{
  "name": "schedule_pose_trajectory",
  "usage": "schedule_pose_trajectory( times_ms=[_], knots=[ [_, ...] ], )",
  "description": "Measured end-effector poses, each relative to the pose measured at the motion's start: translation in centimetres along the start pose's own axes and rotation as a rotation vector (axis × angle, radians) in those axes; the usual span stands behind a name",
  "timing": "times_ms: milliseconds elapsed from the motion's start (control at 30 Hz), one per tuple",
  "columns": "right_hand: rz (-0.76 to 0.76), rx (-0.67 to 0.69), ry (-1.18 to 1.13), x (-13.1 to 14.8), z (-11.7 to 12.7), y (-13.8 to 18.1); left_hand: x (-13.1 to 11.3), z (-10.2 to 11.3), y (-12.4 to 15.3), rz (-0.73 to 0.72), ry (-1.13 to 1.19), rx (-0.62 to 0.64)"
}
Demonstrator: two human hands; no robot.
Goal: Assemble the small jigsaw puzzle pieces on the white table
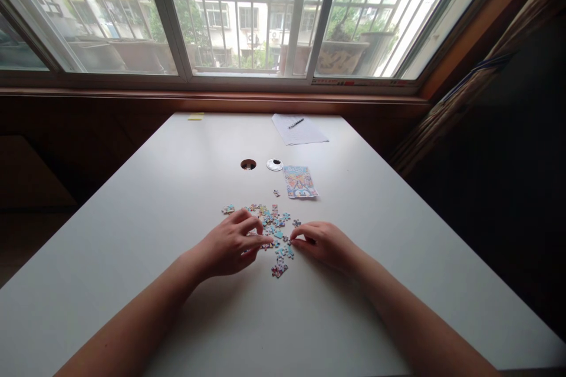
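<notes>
I've got bare table (132, 200) outside left hand (241, 237) and right hand (325, 241); pieces (278, 234) clog the gap between. Card (300, 181), cap (270, 165) block straight ahead; left of hole (248, 164) runs free.

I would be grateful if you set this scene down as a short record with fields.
surface: white table by a barred window
pieces: multicoloured jigsaw pieces, loosely clustered between the hands
left hand: over the cluster's left side; grip unclear
right hand: fingertips at the cluster's right edge; grip unclear
beyond the pieces: printed picture sheet, penguin-like figure at its near edge
far edge: white paper with a pen on it; yellow strips farther left
</notes>
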State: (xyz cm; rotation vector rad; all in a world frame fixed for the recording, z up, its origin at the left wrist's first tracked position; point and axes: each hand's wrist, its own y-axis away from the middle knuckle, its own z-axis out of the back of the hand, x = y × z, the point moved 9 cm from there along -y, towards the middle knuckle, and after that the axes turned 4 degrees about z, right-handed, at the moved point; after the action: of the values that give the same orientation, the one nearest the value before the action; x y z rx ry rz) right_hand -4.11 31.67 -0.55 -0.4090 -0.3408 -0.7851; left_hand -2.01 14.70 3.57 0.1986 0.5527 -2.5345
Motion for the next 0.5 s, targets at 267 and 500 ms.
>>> schedule_pose_trajectory(
  times_ms=[267, 500],
  knots=[
    [0.015, -0.014, 0.018, 0.4, -0.3, -0.3, -1.0, -1.2, 0.1, -0.04, -0.045, 0.101],
    [0.012, -0.036, 0.043, 0.9, -0.4, -0.5, 0.5, -0.6, 0.3, -0.003, -0.03, 0.095]
  ],
)
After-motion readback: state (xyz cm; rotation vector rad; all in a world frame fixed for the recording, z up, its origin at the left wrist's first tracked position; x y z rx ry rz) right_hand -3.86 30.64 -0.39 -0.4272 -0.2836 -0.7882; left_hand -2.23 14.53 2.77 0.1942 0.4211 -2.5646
